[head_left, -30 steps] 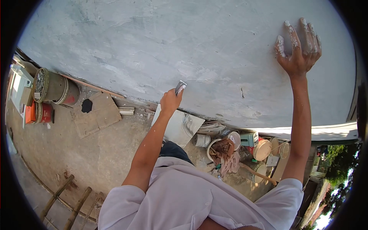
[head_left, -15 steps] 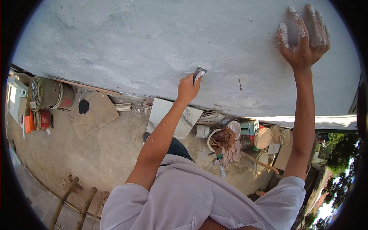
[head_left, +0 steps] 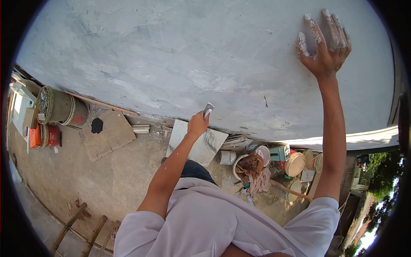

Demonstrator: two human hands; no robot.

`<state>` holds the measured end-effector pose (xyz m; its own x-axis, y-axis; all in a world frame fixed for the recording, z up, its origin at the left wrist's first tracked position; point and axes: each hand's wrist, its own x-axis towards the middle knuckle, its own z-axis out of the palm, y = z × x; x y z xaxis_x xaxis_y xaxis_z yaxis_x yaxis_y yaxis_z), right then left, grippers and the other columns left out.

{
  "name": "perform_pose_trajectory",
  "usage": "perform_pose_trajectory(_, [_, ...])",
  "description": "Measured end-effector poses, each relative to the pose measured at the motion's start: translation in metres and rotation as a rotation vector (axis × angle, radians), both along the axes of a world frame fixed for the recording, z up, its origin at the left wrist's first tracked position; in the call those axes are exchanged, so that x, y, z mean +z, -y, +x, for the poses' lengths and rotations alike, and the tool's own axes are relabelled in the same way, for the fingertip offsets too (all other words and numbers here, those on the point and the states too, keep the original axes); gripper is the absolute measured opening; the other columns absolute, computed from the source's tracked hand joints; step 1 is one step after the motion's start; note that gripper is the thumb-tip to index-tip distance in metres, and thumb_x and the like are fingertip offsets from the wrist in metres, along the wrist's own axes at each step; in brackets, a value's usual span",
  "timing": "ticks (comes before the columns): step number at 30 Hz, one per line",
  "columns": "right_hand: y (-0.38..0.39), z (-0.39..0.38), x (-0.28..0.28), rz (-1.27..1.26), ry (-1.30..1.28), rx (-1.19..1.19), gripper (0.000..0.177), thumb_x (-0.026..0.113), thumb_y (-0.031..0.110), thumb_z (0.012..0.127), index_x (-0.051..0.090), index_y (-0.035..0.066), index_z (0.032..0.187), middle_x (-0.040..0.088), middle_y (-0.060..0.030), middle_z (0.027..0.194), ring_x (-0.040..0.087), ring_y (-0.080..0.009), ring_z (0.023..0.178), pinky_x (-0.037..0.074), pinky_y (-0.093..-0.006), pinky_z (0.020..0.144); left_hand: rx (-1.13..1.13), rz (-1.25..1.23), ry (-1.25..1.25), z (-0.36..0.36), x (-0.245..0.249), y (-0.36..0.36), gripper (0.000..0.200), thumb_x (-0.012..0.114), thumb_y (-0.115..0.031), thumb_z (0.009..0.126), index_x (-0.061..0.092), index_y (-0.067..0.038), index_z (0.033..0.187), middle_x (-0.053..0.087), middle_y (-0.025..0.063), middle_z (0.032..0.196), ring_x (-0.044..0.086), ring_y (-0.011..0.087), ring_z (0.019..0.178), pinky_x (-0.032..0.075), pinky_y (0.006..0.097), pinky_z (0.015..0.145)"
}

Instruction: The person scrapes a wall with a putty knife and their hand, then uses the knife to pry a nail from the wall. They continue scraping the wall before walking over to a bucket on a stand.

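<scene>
My left hand point(head_left: 198, 124) is wrapped around a small putty knife point(head_left: 208, 108), its grey blade pointing up, with white filler on the thumb. The blade overlaps the lower part of the grey plastered wall point(head_left: 171, 55) in this view. High on the right, my right hand point(head_left: 324, 53) lies against the wall with fingers spread and nothing in it. White filler coats its fingers and thumb. Lighter filler patches and a small dark crack point(head_left: 266, 101) mark the wall between the two hands.
Stacked buckets point(head_left: 53, 105) stand at the left. A flat board point(head_left: 109, 135) and a marbled panel point(head_left: 201, 143) lie near the wall's foot. A bucket with brown cloth point(head_left: 252, 165) and other containers sit below right. Wooden poles point(head_left: 68, 229) are at lower left.
My left hand has drawn the putty knife down and to the left, toward my body. My right hand stays spread on the wall, appearing slightly further left as the view shifts.
</scene>
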<state>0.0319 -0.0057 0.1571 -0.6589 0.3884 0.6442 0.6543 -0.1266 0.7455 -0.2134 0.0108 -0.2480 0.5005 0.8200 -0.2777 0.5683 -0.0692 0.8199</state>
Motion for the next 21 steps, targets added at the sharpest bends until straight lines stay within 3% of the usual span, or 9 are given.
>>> perform_pose_trajectory(2, [0.0, 0.0, -0.003, 0.015, 0.021, -0.034, 0.047, 0.076, 0.038, 0.074, 0.063, 0.028, 0.118, 0.052, -0.0013, 0.136, 0.043, -0.0182, 0.13, 0.03, -0.0393, 0.11, 0.089, -0.013, -0.008, -0.02, -0.032, 0.016, 0.039, 0.046, -0.038, 0.097, 0.062, -0.003, 0.1, 0.068, 0.0246, 0.092, 0.063, 0.0457, 0.091, 0.049, 0.0528, 0.079])
perform_pose_trajectory(6, [0.0, 0.008, -0.005, 0.013, -0.006, 0.029, 0.048, 0.076, 0.04, 0.074, 0.063, 0.028, 0.119, 0.054, -0.0016, 0.134, 0.044, -0.0179, 0.129, 0.032, -0.0385, 0.109, 0.15, -0.261, 0.164, -0.044, -0.035, 0.042, 0.044, 0.039, -0.038, 0.099, 0.06, -0.001, 0.11, 0.067, 0.0268, 0.097, 0.062, 0.0455, 0.098, 0.046, 0.05, 0.087])
perform_pose_trajectory(11, [-0.001, 0.01, -0.006, 0.022, -0.014, 0.083, 0.049, 0.076, 0.042, 0.073, 0.064, 0.029, 0.119, 0.055, -0.0004, 0.132, 0.045, -0.0178, 0.128, 0.032, -0.0387, 0.108, 0.149, -0.544, 0.231, -0.03, -0.004, 0.051, 0.05, 0.034, -0.039, 0.102, 0.053, 0.0, 0.127, 0.062, 0.0272, 0.11, 0.058, 0.0431, 0.107, 0.044, 0.0449, 0.092])
perform_pose_trajectory(14, [-0.004, -0.004, 0.0, 0.054, 0.064, 0.067, 0.04, 0.068, 0.033, 0.074, 0.071, 0.021, 0.112, 0.052, -0.0129, 0.138, 0.044, -0.0312, 0.132, 0.029, -0.0508, 0.111, -0.012, -0.228, 0.28, -0.015, 0.002, 0.051, 0.05, 0.034, -0.037, 0.103, 0.05, 0.001, 0.131, 0.061, 0.0239, 0.112, 0.057, 0.0403, 0.107, 0.044, 0.0435, 0.091])
perform_pose_trajectory(15, [-0.001, -0.012, -0.001, 0.03, 0.008, 0.03, 0.037, 0.067, 0.032, 0.074, 0.072, 0.021, 0.109, 0.053, -0.0129, 0.137, 0.044, -0.0303, 0.131, 0.03, -0.0506, 0.111, -0.064, -0.076, 0.383, -0.013, 0.021, 0.05, 0.045, 0.042, -0.029, 0.102, 0.049, 0.002, 0.133, 0.059, 0.0211, 0.109, 0.057, 0.0347, 0.099, 0.045, 0.0402, 0.084])
perform_pose_trajectory(18, [0.004, -0.016, -0.002, -0.028, -0.065, 0.022, 0.035, 0.066, 0.032, 0.074, 0.072, 0.023, 0.108, 0.053, -0.0114, 0.137, 0.045, -0.0275, 0.131, 0.03, -0.0491, 0.111, -0.163, 0.07, 0.378, -0.001, 0.078, 0.044, 0.042, 0.055, -0.02, 0.097, 0.05, 0.003, 0.133, 0.059, 0.0191, 0.102, 0.056, 0.0279, 0.084, 0.045, 0.0354, 0.069])
perform_pose_trajectory(19, [0.012, -0.019, 0.001, -0.069, -0.037, -0.135, 0.034, 0.066, 0.032, 0.074, 0.073, 0.026, 0.106, 0.053, -0.009, 0.138, 0.045, -0.0254, 0.131, 0.03, -0.0478, 0.111, -0.149, 0.099, 0.423, 0.005, 0.087, 0.043, 0.04, 0.058, -0.016, 0.095, 0.052, 0.003, 0.13, 0.059, 0.0167, 0.098, 0.055, 0.024, 0.08, 0.044, 0.0327, 0.067])
perform_pose_trajectory(21, [-0.001, -0.01, -0.003, 0.0, -0.059, 0.074, 0.035, 0.067, 0.033, 0.074, 0.071, 0.028, 0.108, 0.052, -0.0075, 0.14, 0.044, -0.0253, 0.131, 0.031, -0.0471, 0.111, -0.125, 0.156, 0.515, 0.017, 0.102, 0.042, 0.037, 0.063, -0.007, 0.091, 0.057, 0.003, 0.126, 0.059, 0.0117, 0.09, 0.053, 0.0161, 0.074, 0.043, 0.0273, 0.063])
